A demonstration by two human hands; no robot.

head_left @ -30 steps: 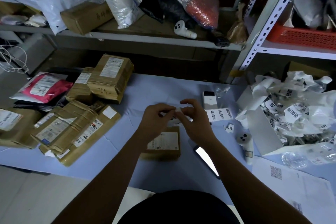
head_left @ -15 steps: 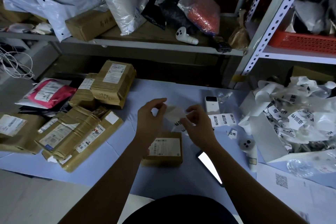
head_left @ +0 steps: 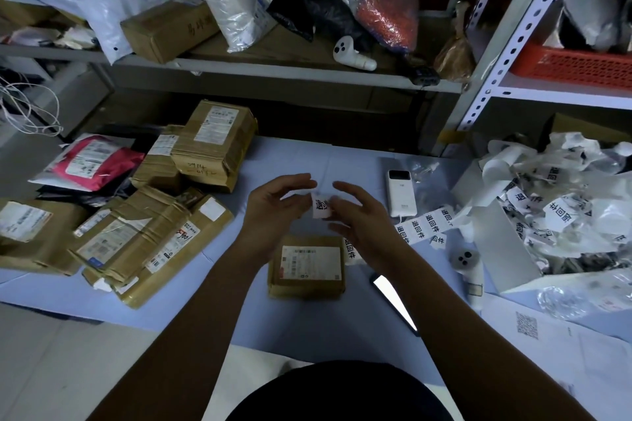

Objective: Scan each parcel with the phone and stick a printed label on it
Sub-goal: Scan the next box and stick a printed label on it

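A small brown parcel with a white shipping label lies on the blue table just below my hands. My left hand and my right hand hover above it, fingertips close together. Between them they pinch a small white printed label with black characters. A strip of more printed labels trails right from under my right hand. The phone lies face up with its screen lit, right of the parcel, partly hidden by my right forearm.
Several taped brown parcels and a pink mailer are piled at the left. A white power bank and a white handheld controller lie at the right, beside a box of crumpled label backing. Metal shelves with bags stand behind.
My hands have risen slightly and drawn apart, then come together again on a single label. The translucent backing that my left hand held half a second ago is gone from sight.
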